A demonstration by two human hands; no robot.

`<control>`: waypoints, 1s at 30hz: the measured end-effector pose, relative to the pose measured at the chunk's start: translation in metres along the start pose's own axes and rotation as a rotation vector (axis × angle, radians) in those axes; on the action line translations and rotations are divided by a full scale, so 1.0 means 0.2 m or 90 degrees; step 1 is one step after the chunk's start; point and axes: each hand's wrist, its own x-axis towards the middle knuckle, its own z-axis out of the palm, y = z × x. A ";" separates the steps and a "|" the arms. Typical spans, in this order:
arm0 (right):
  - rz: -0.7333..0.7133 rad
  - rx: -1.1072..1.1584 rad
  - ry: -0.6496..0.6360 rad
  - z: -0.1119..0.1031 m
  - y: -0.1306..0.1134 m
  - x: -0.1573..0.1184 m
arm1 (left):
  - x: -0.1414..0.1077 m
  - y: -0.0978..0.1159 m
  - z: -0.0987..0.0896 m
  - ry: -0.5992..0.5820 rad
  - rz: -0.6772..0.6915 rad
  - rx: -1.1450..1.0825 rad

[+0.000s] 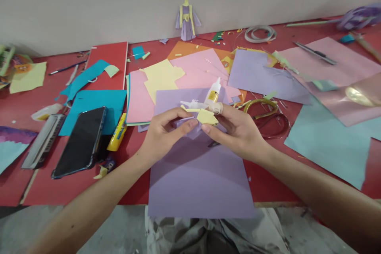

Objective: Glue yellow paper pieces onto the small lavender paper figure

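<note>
Both hands meet over a purple paper sheet (199, 182) at the table's front edge. My left hand (165, 131) is closed, its thumb and fingers pinching a small purple and yellow paper figure (193, 125). On the figure's right side, my right hand (235, 125) grips a yellow folded paper piece (207, 117) between thumb and fingers. A pale wrapping circles one of the right fingers. Just behind the hands lies a small white glue bottle (213, 92) with a yellow label. The fingers hide part of the paper figure.
A finished-looking purple and yellow paper doll (187, 22) leans against the wall. Left are a phone (80, 143), a yellow glue stick (118, 131) and a knife box (44, 141). Right lie scissors (272, 121), a craft knife (315, 52) and a tape roll (260, 33).
</note>
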 end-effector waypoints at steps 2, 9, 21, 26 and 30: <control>0.002 0.002 -0.011 0.00 0.00 0.00 | 0.00 0.00 0.00 -0.005 0.000 -0.003; -0.008 -0.023 0.007 0.00 -0.01 0.01 | 0.00 0.01 0.00 -0.019 -0.013 0.029; 0.004 -0.038 -0.016 -0.01 -0.02 0.01 | 0.02 0.02 0.01 -0.084 -0.050 -0.019; 0.023 -0.056 -0.012 -0.01 -0.03 0.01 | 0.03 0.03 0.01 -0.103 -0.067 -0.019; 0.026 -0.078 -0.028 -0.02 -0.02 0.01 | 0.03 0.02 0.00 -0.116 -0.080 -0.021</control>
